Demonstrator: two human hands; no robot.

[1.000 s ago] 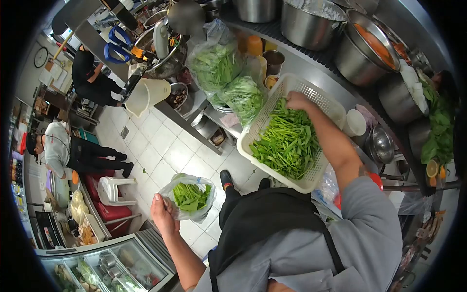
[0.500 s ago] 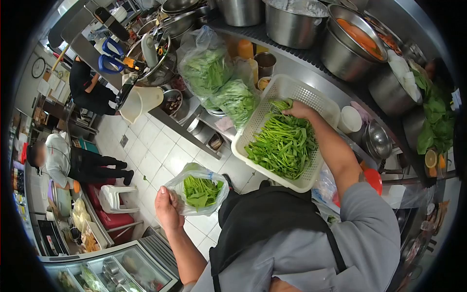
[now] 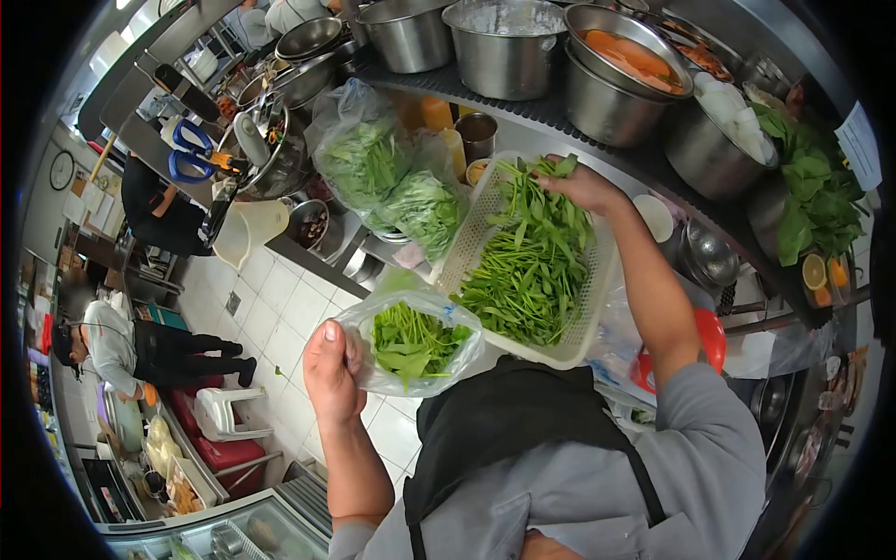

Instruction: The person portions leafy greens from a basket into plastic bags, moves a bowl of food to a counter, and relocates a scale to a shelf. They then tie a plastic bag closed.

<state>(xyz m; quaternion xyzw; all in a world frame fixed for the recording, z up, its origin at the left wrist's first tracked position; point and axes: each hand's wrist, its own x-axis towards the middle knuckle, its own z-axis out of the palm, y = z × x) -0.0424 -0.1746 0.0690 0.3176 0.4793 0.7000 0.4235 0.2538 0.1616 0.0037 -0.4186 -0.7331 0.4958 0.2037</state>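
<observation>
My left hand [image 3: 334,373] grips the rim of a clear plastic bag [image 3: 467,366], which hangs open with cut green vegetables [image 3: 411,343] inside. My right hand [image 3: 581,185] is closed on a bunch of leafy greens [image 3: 534,177] over the far end of a white perforated basket [image 3: 605,271]. Long green stems and leaves [image 3: 527,280] fill much of that basket. The bag's right side is beside the basket's near left corner.
Two bags of greens [image 3: 359,163] stand left of the basket. Steel pots [image 3: 509,56] line the shelf above. Scissors with blue handles [image 3: 191,154] hang at the left. Two people, one in black [image 3: 154,210] and one in a light top [image 3: 110,336], are further left. A white stool [image 3: 224,413] stands on the floor.
My left hand and the bag have moved right and up, closer to the basket. My right hand has lifted a bunch of greens, whose stems now trail over the heap.
</observation>
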